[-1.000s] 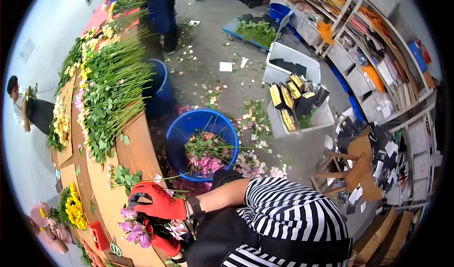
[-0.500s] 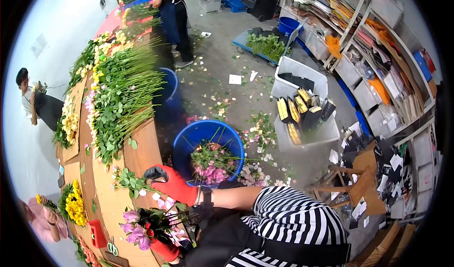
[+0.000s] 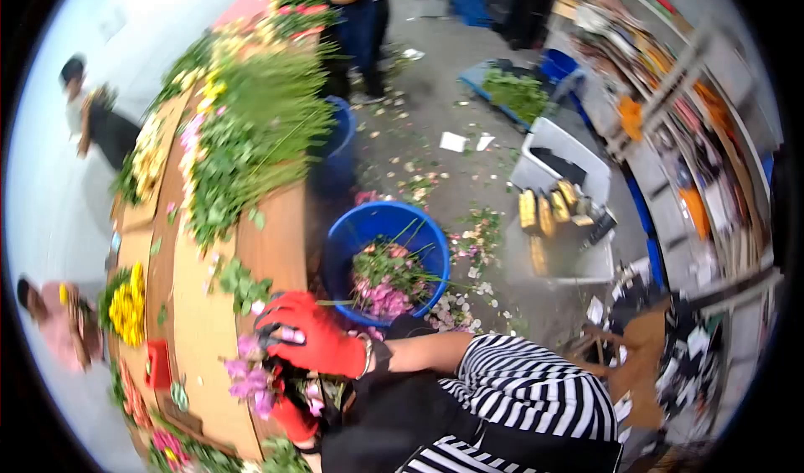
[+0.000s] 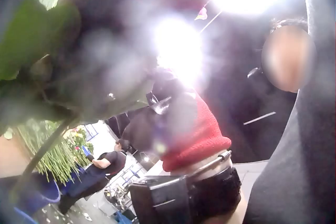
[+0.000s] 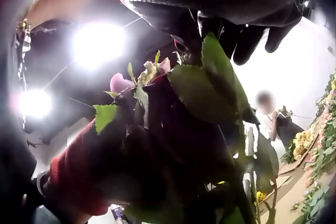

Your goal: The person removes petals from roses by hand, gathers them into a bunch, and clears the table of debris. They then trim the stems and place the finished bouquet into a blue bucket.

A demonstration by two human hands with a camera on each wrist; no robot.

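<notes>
We are seeing the right hand over the purple roses; half a second ago it was stretching away from them, beside the blue bin. Whether its fingers are gripping anything, we cannot tell. The left hand is clasping the roses close below, at the near edge of the table. There, leafy stems, yellow flowers and a red case are lying. Beyond, two people are standing by the wall. Petals are littering the floor, and shelves are lining the opposite side.
</notes>
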